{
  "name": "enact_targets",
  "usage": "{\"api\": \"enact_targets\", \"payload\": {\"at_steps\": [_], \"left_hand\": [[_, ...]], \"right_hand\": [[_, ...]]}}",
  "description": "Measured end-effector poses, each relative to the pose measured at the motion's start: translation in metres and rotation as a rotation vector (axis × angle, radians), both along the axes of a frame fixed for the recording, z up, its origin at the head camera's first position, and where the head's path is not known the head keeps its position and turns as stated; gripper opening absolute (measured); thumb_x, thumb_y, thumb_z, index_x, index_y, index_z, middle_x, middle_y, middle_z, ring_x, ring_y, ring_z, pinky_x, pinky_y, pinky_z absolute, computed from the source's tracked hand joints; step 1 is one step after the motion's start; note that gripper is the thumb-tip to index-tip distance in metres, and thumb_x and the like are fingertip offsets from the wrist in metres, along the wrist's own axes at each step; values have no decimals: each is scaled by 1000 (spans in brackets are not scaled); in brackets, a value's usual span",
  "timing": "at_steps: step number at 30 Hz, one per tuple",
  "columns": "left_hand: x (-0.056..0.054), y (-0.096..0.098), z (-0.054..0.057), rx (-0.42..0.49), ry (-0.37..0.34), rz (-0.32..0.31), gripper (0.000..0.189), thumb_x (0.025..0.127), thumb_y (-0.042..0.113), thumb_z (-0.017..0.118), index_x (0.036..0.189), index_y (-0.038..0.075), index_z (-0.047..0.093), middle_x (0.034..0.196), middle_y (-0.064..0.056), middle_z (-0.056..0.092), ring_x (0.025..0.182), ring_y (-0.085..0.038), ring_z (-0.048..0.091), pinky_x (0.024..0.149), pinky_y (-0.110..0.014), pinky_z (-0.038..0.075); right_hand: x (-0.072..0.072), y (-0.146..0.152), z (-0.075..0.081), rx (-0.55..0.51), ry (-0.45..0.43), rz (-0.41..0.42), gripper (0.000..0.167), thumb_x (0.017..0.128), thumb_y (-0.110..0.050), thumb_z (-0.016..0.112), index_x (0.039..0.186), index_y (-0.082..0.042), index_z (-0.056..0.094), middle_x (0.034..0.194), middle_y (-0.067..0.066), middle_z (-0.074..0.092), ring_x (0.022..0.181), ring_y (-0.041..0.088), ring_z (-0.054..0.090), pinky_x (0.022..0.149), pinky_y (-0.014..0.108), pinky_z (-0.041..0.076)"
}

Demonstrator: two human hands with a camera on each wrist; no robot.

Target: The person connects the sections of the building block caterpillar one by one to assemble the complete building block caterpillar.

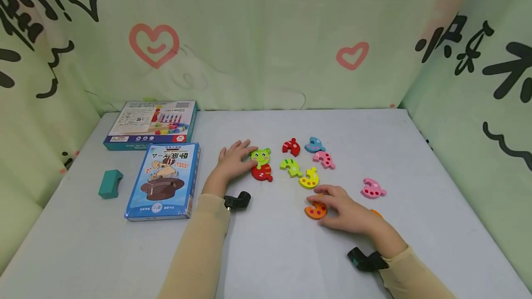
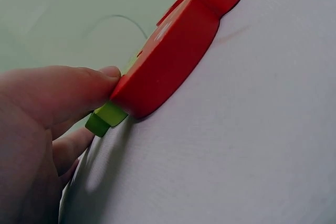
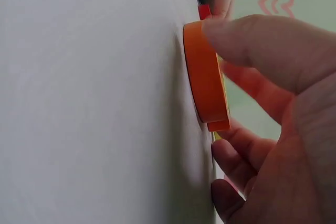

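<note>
My left hand (image 1: 233, 163) lies beside a green frog-face piece (image 1: 260, 156) with a red curved piece (image 1: 261, 173) joined below it. Its extended fingers touch the side of the green piece, and in the left wrist view the thumb (image 2: 89, 85) rests at the end of the red piece (image 2: 173, 45). With thumb and fingers my right hand (image 1: 347, 211) pinches an orange spotted curved piece (image 1: 317, 211). In the right wrist view the thumb presses the upper end of this orange piece (image 3: 205, 77), close over the table, with the other fingers partly hidden behind.
Beyond my hands lie red (image 1: 292, 146), blue (image 1: 315, 145), pink (image 1: 324, 159), light-green (image 1: 291, 167) and yellow (image 1: 309, 178) curved pieces. Another pink piece (image 1: 372, 188) is to the right. Two boxes, one blue (image 1: 164, 181), one teal-edged (image 1: 151, 123), and a teal block (image 1: 110, 184) lie left.
</note>
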State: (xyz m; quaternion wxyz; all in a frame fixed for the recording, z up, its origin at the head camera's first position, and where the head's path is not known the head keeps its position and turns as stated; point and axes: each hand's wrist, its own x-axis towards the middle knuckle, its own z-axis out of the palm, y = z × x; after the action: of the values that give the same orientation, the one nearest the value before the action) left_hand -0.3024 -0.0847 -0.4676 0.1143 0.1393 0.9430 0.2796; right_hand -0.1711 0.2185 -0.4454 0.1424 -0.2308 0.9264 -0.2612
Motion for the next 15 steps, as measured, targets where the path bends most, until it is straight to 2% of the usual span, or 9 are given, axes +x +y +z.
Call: {"api": "enact_targets", "payload": {"at_steps": [3, 5, 11, 15], "left_hand": [[0, 0, 0, -6, 4, 1, 51, 86, 43, 51, 134, 28, 44, 151, 2, 23, 141, -22, 10, 110, -56, -2], [0, 0, 1, -6, 5, 5, 51, 86, 43, 51, 134, 29, 44, 151, 2, 24, 141, -22, 10, 110, -55, -2], [-1, 1, 0, -7, 2, 9, 51, 86, 43, 51, 134, 29, 45, 151, 2, 24, 141, -22, 10, 110, -56, -2], [0, 1, 0, -8, 1, 10, 51, 85, 43, 52, 134, 29, 45, 151, 1, 25, 141, -22, 10, 110, -56, -2]], "right_hand": [[-2, -2, -1, 9, -1, -29, 58, 75, -31, 72, 128, -21, 50, 131, 7, 41, 122, 28, 33, 92, 48, 43], [-3, -2, -2, 19, 5, -42, 61, 74, -34, 73, 128, -19, 49, 130, 7, 41, 121, 28, 34, 91, 47, 44], [-4, -3, -3, 40, 5, -47, 54, 75, -24, 71, 125, -17, 51, 128, 9, 41, 119, 29, 34, 90, 46, 44], [-3, -5, -2, 45, -25, -57, 60, 75, -24, 70, 130, -20, 48, 130, 7, 40, 120, 27, 33, 89, 45, 45]]}}
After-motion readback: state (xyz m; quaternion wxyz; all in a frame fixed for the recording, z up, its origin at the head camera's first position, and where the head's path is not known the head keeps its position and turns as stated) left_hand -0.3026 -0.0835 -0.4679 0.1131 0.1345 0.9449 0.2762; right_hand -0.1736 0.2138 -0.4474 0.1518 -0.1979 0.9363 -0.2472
